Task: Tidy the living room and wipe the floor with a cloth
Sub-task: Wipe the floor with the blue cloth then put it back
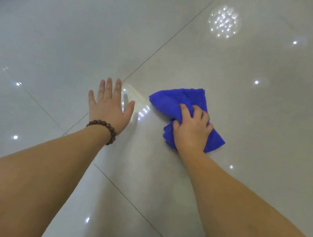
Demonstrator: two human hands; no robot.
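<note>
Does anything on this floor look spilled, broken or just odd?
Nothing stands out. The floor is glossy tile showing only light reflections; no spill or crack is visible. The right hand grips a bunched blue cloth on the tile, and the left hand lies flat beside it, a bracelet on its wrist.

We see a bright blue cloth (183,100), plain, no print. The floor (61,40) is glossy pale grey tile with thin dark grout lines and white light spots. Dark brown bead bracelet (106,128).
</note>
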